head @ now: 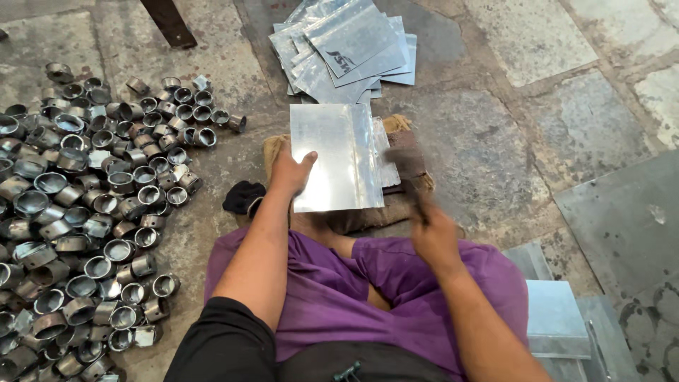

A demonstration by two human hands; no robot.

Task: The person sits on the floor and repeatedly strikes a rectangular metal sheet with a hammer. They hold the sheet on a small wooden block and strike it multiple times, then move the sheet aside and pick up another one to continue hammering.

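Note:
A shiny rectangular metal sheet lies on a block wrapped in brown cloth in front of my crossed legs. My left hand presses on the sheet's left edge and holds it down. My right hand grips a hammer whose dark head is blurred by motion over the sheet's right edge. A crumpled strip of metal shows beside the sheet's right edge under the hammer head.
A pile of flat metal sheets lies on the stone floor behind the block. Several small metal rings cover the floor at left. More sheets are stacked at my right. A black rag lies by my left hand.

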